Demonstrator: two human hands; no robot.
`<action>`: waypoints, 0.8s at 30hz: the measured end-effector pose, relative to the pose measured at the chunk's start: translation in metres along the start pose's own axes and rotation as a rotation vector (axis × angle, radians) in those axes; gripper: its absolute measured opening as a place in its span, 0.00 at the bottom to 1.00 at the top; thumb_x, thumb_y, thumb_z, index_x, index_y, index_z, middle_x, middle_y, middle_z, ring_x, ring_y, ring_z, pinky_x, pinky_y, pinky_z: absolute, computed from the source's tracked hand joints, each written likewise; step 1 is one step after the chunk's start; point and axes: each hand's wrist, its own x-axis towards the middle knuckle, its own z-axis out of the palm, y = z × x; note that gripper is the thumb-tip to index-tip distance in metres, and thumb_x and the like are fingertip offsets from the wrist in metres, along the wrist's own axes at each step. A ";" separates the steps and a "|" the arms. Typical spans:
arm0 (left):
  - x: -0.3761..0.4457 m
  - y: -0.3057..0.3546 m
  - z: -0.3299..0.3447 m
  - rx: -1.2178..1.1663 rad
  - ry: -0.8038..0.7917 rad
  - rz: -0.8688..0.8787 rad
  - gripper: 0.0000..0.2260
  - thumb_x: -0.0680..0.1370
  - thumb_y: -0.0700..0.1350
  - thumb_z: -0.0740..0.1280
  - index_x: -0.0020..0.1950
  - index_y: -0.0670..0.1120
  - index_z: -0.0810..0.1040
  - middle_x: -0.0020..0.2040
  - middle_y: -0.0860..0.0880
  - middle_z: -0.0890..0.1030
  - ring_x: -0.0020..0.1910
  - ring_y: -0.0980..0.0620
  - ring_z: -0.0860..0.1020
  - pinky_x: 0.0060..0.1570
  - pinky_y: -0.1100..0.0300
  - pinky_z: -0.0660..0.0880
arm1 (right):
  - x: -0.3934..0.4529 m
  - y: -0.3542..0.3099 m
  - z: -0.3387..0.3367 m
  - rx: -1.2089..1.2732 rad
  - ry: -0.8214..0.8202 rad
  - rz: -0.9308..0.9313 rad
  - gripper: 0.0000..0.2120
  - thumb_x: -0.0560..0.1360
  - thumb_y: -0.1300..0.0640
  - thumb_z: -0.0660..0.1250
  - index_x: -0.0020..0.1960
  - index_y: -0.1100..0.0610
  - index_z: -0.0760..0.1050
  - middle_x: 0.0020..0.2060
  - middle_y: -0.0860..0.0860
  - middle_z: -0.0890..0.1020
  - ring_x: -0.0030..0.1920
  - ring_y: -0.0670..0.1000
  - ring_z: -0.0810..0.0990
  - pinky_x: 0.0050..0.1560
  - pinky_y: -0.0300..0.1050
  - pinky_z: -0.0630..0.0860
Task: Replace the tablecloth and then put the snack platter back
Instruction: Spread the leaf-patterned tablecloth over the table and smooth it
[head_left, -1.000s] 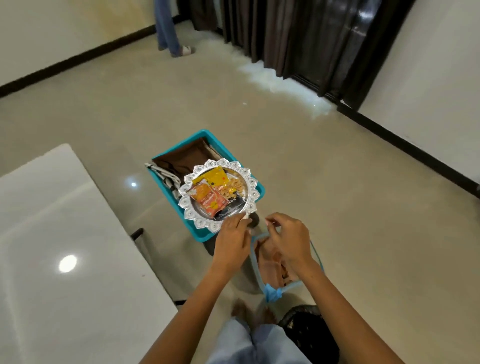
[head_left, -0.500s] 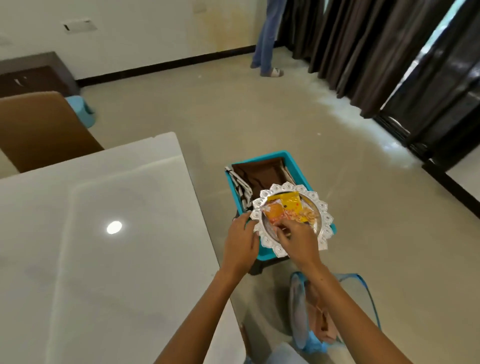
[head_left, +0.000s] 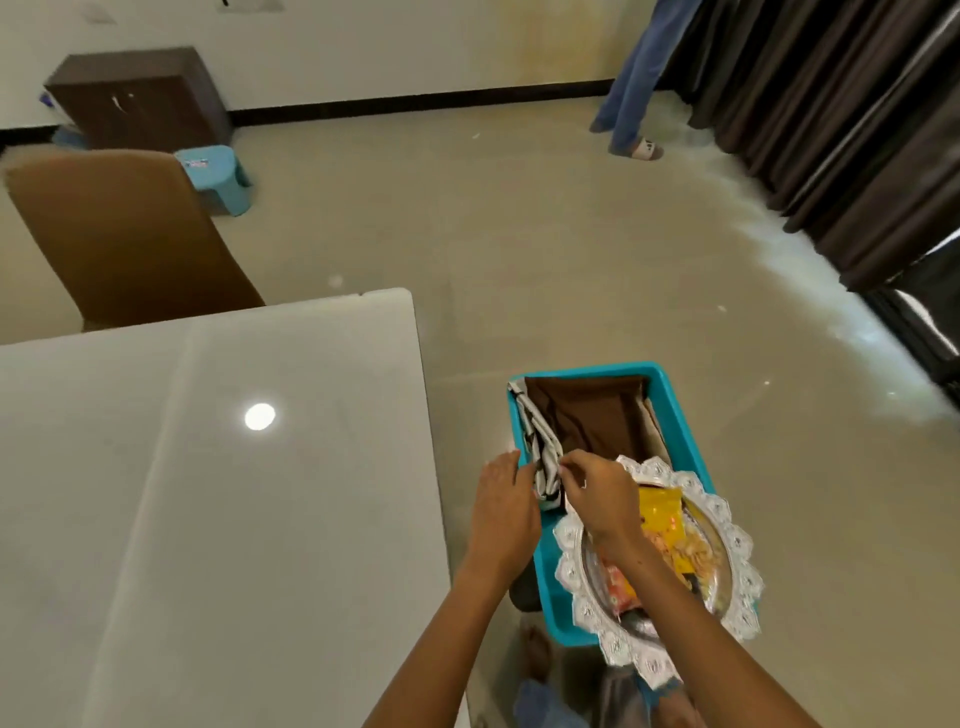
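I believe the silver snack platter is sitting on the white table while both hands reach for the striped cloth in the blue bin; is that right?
Not quite. The head view shows the snack platter resting on the near end of the blue bin, not on the white table. The rest holds: the left hand and right hand are at the striped cloth in the bin.

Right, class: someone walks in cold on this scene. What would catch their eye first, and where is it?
Probably the bright teal bin on the floor beside the bare white table, with the silver snack platter resting across its near end. Next, the left hand and right hand at the patterned folded cloth along the bin's left side.
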 end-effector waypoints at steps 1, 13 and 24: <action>0.015 -0.005 0.008 0.007 -0.013 0.003 0.14 0.75 0.46 0.70 0.58 0.45 0.77 0.58 0.46 0.79 0.56 0.46 0.77 0.60 0.53 0.73 | 0.019 0.006 0.007 -0.018 -0.005 0.007 0.03 0.73 0.57 0.68 0.45 0.54 0.81 0.38 0.50 0.84 0.38 0.52 0.82 0.35 0.44 0.74; 0.133 -0.040 0.090 -0.005 -0.070 -0.074 0.19 0.74 0.45 0.52 0.55 0.39 0.79 0.54 0.38 0.80 0.53 0.40 0.79 0.57 0.45 0.76 | 0.196 0.074 0.100 -0.145 -0.240 -0.043 0.15 0.76 0.60 0.64 0.62 0.58 0.74 0.58 0.54 0.78 0.57 0.55 0.78 0.51 0.51 0.75; 0.168 -0.067 0.122 0.066 -0.029 -0.092 0.15 0.68 0.37 0.73 0.54 0.40 0.79 0.54 0.40 0.81 0.54 0.41 0.80 0.58 0.47 0.75 | 0.251 0.074 0.152 -0.242 -0.355 -0.330 0.10 0.67 0.69 0.69 0.48 0.61 0.78 0.41 0.58 0.79 0.44 0.60 0.78 0.40 0.50 0.74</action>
